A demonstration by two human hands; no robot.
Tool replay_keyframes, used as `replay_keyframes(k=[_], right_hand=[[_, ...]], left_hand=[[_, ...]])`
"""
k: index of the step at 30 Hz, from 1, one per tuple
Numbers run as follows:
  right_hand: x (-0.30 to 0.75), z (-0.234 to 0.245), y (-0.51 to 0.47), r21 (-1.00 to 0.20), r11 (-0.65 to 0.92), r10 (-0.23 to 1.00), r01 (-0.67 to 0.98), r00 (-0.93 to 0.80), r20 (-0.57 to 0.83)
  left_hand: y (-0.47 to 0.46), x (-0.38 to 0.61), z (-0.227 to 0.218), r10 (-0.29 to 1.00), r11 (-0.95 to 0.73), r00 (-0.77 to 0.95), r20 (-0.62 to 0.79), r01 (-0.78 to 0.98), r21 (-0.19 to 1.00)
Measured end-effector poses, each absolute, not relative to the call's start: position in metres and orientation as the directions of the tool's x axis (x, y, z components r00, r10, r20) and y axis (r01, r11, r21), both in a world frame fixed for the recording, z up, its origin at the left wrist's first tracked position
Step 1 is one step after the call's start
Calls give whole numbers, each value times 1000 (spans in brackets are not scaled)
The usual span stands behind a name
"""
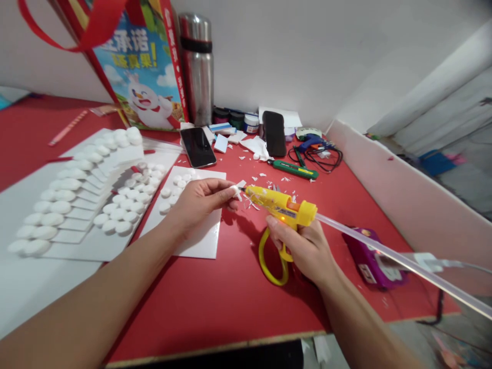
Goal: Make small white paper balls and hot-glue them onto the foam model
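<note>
My right hand (pixel 303 243) is wrapped round the handle of a yellow glue gun (pixel 269 200), whose small orange light glows. A long clear glue stick (pixel 369 238) sticks out of its back end. Between the thumb and fingers of my left hand (pixel 209 197) is a small white piece (pixel 236 192), partly hidden, right at the gun's nozzle. Under my left wrist lies a white board (pixel 203 241) bearing several small white discs (pixel 179 187). Farther left, bigger white ovals stand in rows on white strips (pixel 73 223), with more rounded white pieces (pixel 128 207) beside them.
Behind my hands lie a phone (pixel 198 147), a dark phone (pixel 274 133), a green cutter (pixel 294 169), blue-handled pliers (pixel 311 143) and white scraps. A steel flask (pixel 197 69) and a printed bag (pixel 142 66) stand at the back. A purple power strip (pixel 371 256) sits right.
</note>
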State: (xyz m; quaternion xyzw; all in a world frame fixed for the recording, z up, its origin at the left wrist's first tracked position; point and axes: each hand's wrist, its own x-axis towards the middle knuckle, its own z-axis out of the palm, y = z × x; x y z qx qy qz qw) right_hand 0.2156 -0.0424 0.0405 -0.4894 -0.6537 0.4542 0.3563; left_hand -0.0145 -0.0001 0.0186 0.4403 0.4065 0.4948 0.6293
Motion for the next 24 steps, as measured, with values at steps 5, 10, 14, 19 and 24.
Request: replay_keyframes(k=[5, 10, 14, 19, 24], right_hand=[[216, 41, -42, -938, 113, 970, 327, -242, 32], [216, 40, -41, -939, 93, 984, 332, -177, 35], [217, 38, -41, -943, 71, 990, 327, -135, 27], [215, 42, -41, -966, 83, 989, 245, -135, 51], [226, 52, -37, -945, 88, 996, 314, -59, 74]], left_hand=[[-1, -15, 19, 980, 134, 179, -86, -280, 951], [-3, -14, 19, 973, 157, 211, -95, -301, 941], [-3, -14, 19, 972, 156, 214, -93, -302, 940], [-2, -13, 19, 974, 158, 208, -93, -321, 934], [-4, -11, 19, 969, 183, 216, -115, -325, 928]])
